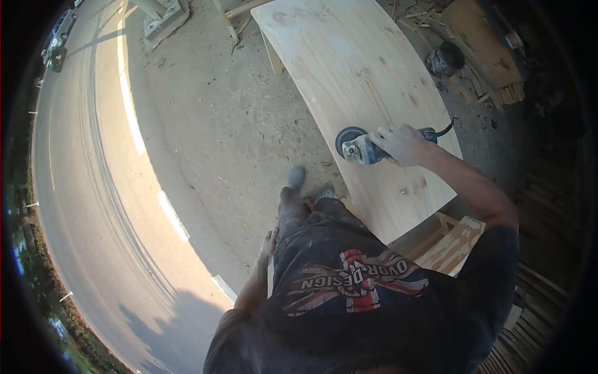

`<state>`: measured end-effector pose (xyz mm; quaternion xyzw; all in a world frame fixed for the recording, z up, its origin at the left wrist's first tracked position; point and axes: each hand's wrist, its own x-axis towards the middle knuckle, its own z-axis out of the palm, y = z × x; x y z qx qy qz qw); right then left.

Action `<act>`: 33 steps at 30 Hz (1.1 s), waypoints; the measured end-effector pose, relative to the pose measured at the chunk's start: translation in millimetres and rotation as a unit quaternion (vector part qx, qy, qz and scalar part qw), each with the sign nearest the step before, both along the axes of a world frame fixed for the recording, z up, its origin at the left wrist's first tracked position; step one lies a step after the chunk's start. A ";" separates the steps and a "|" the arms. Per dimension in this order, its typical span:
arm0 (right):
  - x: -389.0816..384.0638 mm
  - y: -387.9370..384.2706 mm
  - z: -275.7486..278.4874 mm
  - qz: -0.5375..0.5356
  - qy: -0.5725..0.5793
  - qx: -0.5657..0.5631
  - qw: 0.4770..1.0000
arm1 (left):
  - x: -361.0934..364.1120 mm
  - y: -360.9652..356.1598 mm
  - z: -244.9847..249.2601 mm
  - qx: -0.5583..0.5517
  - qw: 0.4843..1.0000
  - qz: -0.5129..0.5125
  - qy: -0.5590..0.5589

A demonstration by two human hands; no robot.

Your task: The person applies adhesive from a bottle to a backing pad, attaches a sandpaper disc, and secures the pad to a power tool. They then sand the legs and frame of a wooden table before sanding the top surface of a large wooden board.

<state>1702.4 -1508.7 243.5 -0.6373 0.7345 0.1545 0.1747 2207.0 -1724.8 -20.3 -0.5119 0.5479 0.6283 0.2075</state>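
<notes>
My right hand (pixel 402 144) is wrapped round the body of an angle grinder (pixel 374 151). The grinder's round sanding disc (pixel 347 138) lies over a long, pale plywood board (pixel 398 199), close to its left edge. A dark power cord (pixel 447 129) runs off the grinder's rear end. Knots and brownish streaks mark the board's surface. My left hand (pixel 269 242) hangs beside my thigh, fingers extended against the trouser leg, with no tool showing in it.
Wooden supports (pixel 272 53) hold the board up. Below its near end stands a paint-worn wooden piece (pixel 451 246). A dark bucket (pixel 445 59) and wood scraps (pixel 473 87) lie on the right. A road (pixel 87 156) runs along the left.
</notes>
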 end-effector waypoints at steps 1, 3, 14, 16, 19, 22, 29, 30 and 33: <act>4.4 -5.9 -8.3 0.005 -0.004 0.003 1.000 | 2.7 2.5 5.8 -0.024 0.999 -0.021 -0.025; 14.1 -10.8 -19.9 0.014 -0.042 0.051 0.998 | 9.4 9.6 14.2 -0.026 0.999 0.002 -0.036; 21.6 -18.3 -55.7 0.048 -0.083 0.105 0.990 | 32.2 18.6 -43.5 -0.086 0.995 0.023 -0.035; 18.7 -21.1 -58.9 0.050 -0.083 0.094 0.991 | 7.8 9.5 -18.8 -0.073 0.996 0.020 -0.044; 3.6 -37.7 -62.2 0.046 -0.066 0.087 0.993 | -7.5 6.1 -18.1 -0.054 0.996 0.064 -0.026; -20.0 -63.8 -67.3 0.045 -0.056 0.090 0.993 | -22.8 -3.6 -11.0 -0.029 0.995 0.097 -0.013; -92.3 -152.3 -69.4 0.027 -0.043 0.090 0.995 | -63.8 -52.4 2.9 -0.060 0.996 0.012 -0.066; -103.3 -166.9 -70.9 0.027 -0.044 0.084 0.995 | -64.7 -60.2 -4.1 -0.062 0.997 -0.001 -0.052; -136.4 -209.8 -76.0 0.034 -0.027 0.089 0.995 | -46.6 -82.9 -97.1 -0.055 0.995 -0.023 -0.080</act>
